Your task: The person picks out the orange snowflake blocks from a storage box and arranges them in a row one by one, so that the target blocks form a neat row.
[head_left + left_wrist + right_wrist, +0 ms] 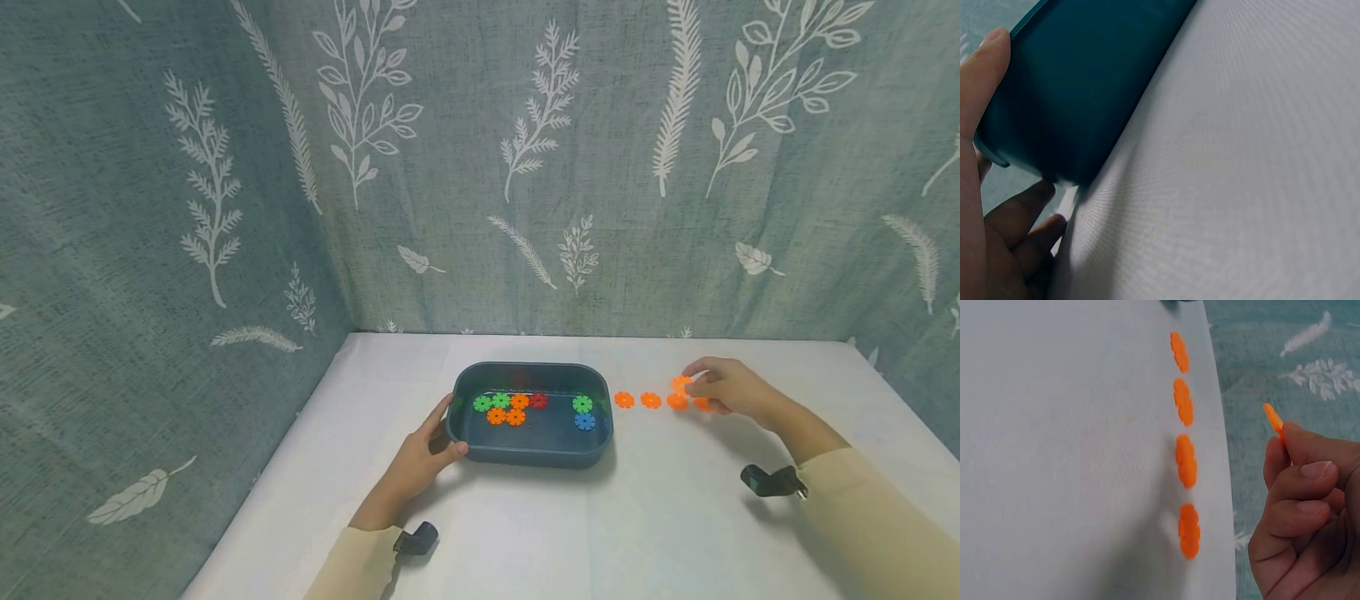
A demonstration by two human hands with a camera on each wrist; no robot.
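Observation:
A dark teal plastic tray (510,457) with raised walls stands on the white table. My left hand (422,463) holds its left end, thumb on the front rim near the corner and fingers along the left side. Inside lie several notched plastic discs: green (482,403), orange (497,417), red (537,401) and blue (585,422). To the tray's right, orange discs (624,400) form a row on the table. Above that row's right end, my right hand (1313,494) pinches another orange disc (1273,417) between thumb and index finger, its other fingers curled.
The white tabletop (525,533) reaches back to a grey-green curtain (465,250) with white leaf prints, which also hangs along the left side. Dark wrist cameras (772,481) protrude from both beige sleeves.

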